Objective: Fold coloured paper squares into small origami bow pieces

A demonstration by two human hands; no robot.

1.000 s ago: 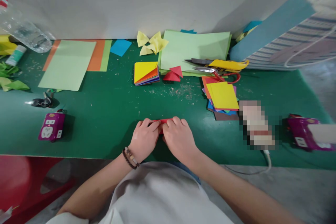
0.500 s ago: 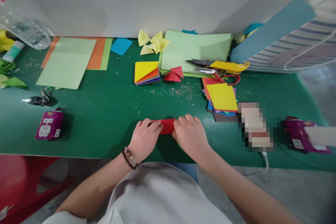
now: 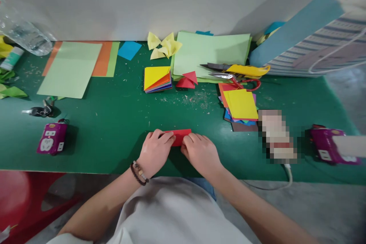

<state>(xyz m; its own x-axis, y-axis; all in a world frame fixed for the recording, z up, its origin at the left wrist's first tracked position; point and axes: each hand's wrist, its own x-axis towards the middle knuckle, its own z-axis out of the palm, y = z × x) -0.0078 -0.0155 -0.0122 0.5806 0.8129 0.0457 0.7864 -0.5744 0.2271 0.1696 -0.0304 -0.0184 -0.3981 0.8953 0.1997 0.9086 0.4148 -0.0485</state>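
A folded strip of red paper (image 3: 180, 136) lies at the table's near side, between my two hands. My left hand (image 3: 157, 148) is closed over its left end, fingers bent on top of the paper. At the strip's right lower edge, my right hand (image 3: 201, 152) pinches it with thumb and curled fingers. The ends under the fingers are hidden. Beyond the hands are small folded red pieces (image 3: 187, 80) and a stack of coloured square paper (image 3: 157, 78).
On the green table (image 3: 114, 122) lie yellow-topped squares (image 3: 241, 105), scissors (image 3: 234, 82), a yellow-handled cutting tool (image 3: 246, 70), pale green sheets (image 3: 211, 53), keys (image 3: 42, 110) and purple power blocks (image 3: 52, 138). A blurred phone-like object (image 3: 277, 133) with a cable lies right. A tall bag (image 3: 311, 42) stands behind.
My right hand has slid left and slightly down along the red paper, off its right end, so the upper right corner now shows. The left hand stays on the strip.
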